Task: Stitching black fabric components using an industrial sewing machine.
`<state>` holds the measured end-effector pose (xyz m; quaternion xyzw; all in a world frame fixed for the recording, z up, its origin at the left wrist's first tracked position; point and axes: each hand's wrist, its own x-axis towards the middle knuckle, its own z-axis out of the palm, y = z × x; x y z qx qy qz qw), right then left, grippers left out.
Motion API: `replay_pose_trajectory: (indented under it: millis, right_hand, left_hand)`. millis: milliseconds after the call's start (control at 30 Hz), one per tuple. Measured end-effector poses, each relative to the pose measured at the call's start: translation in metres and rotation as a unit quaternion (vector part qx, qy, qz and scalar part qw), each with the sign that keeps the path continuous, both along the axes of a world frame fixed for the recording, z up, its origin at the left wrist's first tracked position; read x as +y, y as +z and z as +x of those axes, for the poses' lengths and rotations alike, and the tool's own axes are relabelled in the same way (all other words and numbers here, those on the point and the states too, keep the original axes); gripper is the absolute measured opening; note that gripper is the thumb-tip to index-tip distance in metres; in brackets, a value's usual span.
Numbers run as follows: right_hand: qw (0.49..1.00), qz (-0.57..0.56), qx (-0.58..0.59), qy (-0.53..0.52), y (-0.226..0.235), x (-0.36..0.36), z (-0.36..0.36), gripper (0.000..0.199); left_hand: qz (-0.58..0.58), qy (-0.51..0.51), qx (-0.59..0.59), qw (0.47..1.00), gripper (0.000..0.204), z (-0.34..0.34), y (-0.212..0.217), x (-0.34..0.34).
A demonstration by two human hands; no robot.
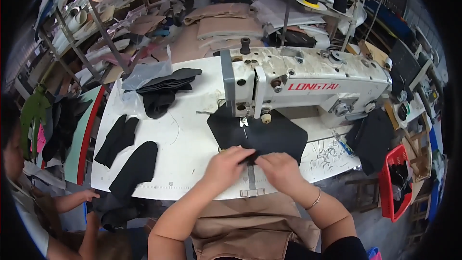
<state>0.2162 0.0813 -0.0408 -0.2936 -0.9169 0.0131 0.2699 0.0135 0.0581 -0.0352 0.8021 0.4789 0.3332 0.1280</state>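
A black fabric piece (pixel 274 135) lies flat on the white sewing table, partly beneath the needle and presser foot (pixel 244 122) of an industrial sewing machine (pixel 308 74). Its near edge is bunched between my hands. My left hand (pixel 225 162) grips that edge from the left, fingers pointing inward. Close beside it, my right hand (pixel 280 169) pinches the same edge from the right, a thin bracelet on its wrist. The fingertips nearly meet and hide the fold they hold.
Black cut pieces (pixel 139 166) lie at the table's left, below a stack of dark fabric (pixel 166 86) with clear plastic. Small tweezers or snips (pixel 342 145) and thread scraps lie right. A red basket (pixel 397 183) stands far right. Another person (pixel 33 202) works at left.
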Motion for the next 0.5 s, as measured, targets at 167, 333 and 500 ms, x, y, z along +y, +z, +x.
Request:
replay_pose_trajectory:
  millis: [167, 333, 500]
  right_hand:
    - [0.999, -0.019, 0.042, -0.028, -0.006, 0.001, 0.008, 0.032]
    - [0.998, 0.058, 0.013, -0.022, -0.003, -0.004, -0.002, 0.032]
    - [0.978, -0.12, 0.17, -0.015, -0.001, 0.0, -0.002, 0.023]
  left_hand:
    - [-0.11, 0.02, -0.068, 0.991, 0.031, -0.016, -0.002, -0.008]
    - [-0.055, 0.039, -0.03, 0.997, 0.019, 0.003, -0.019, -0.016]
    - [-0.198, 0.02, -0.288, 0.937, 0.011, -0.009, 0.008, -0.013]
